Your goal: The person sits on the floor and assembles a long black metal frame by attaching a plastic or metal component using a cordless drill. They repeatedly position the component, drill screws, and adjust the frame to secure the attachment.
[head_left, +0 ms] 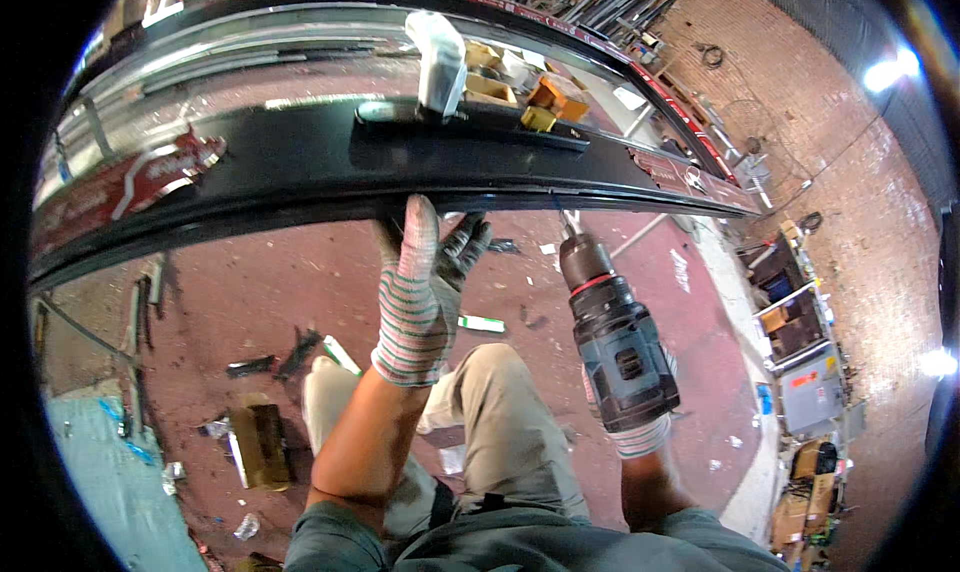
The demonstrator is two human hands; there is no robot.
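Observation:
A long black metal frame [300, 162] spans the view in front of me, with torn red protective film at both ends. A handle wrapped in whitish plastic [438, 67] stands on its upper face. My left hand [425, 292], in a striped knit glove with dark fingers, grips the frame's near edge from below; its thumb points up against the edge and the other fingers reach partly out of sight underneath. A cordless drill [620, 342] is in my gloved right hand [640, 437], mostly hidden behind the tool. The drill's tip meets the near edge, right of my left hand.
Behind the handle lie open cardboard boxes [555, 97]. Metal profiles [625, 12] are stacked at the far right. Cases and a grey box [812, 392] line the right side. A cardboard piece [262, 442] and scraps litter the red floor around my legs.

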